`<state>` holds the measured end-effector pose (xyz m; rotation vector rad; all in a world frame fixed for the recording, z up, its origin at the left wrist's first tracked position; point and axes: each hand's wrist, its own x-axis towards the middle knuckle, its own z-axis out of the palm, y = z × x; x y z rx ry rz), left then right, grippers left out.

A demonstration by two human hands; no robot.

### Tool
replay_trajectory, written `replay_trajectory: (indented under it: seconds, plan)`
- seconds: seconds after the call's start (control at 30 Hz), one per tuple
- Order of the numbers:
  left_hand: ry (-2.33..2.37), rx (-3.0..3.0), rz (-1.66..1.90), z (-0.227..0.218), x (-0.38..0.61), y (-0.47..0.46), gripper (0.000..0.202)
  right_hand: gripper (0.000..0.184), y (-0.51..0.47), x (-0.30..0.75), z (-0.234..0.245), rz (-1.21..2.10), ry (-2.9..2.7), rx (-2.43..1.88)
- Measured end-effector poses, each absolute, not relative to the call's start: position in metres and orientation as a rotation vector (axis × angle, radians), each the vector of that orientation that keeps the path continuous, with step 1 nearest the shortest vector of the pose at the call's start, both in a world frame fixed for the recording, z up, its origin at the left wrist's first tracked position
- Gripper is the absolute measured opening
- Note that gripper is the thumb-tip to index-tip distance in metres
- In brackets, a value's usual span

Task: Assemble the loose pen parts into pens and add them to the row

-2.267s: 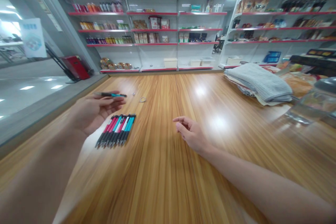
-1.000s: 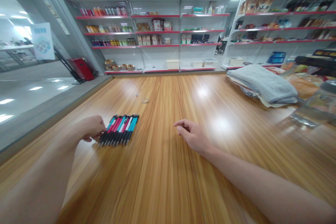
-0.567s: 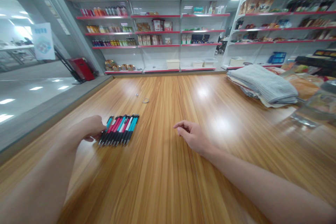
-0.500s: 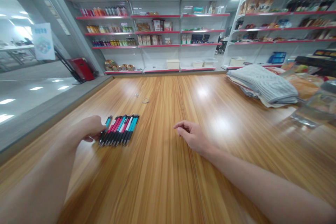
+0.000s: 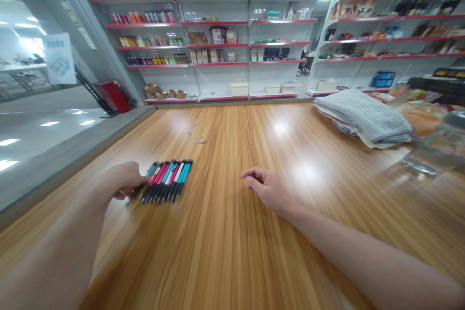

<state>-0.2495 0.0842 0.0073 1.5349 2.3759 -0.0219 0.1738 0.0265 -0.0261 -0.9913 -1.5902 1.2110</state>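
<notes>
At the left of the wooden table [image 5: 225, 232], several ballpoint pens [image 5: 167, 179] lie side by side in a row, with pink, blue and white barrels and black grips. My left hand [image 5: 125, 180] is at the row's left end, its fingers closed on a blue and black pen [image 5: 150, 169]. That pen lies slightly tilted beside the others, and the hand covers its middle. Farther right, my right hand [image 5: 264, 186] rests low over the tabletop, holding nothing, with loosely bent fingers and the thumb a little apart from the index finger.
Beyond the pens lie a small metal ring [image 5: 201, 140] and a tiny metal piece [image 5: 189, 132]. Folded striped cloths [image 5: 366, 114] are stacked at the right, near a clear glass container [image 5: 432, 150]. Stocked shelves [image 5: 214, 43] stand behind the table.
The leftmost pen has shifted slightly left, parting from the row at its tip end. My left index finger now reaches over it toward the pink pen. My right hand stays put.
</notes>
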Motion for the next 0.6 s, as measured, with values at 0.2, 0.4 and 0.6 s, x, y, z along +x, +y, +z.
replay_trajectory:
  seconds: [0.2,0.4,0.6]
  plan:
    - [2.27,1.357,-0.083,0.013,-0.243,0.084,0.03,0.019,0.025,0.174,-0.025,1.212,-1.591,-0.993]
    - [2.249,1.354,-0.092,0.021,-0.23,0.081,0.059,0.02,0.025,0.174,-0.025,1.212,-1.593,-1.01]
    - [2.344,1.481,-0.087,0.021,-0.207,0.081,0.076,0.02,0.024,0.174,-0.025,1.207,-1.603,-1.021]
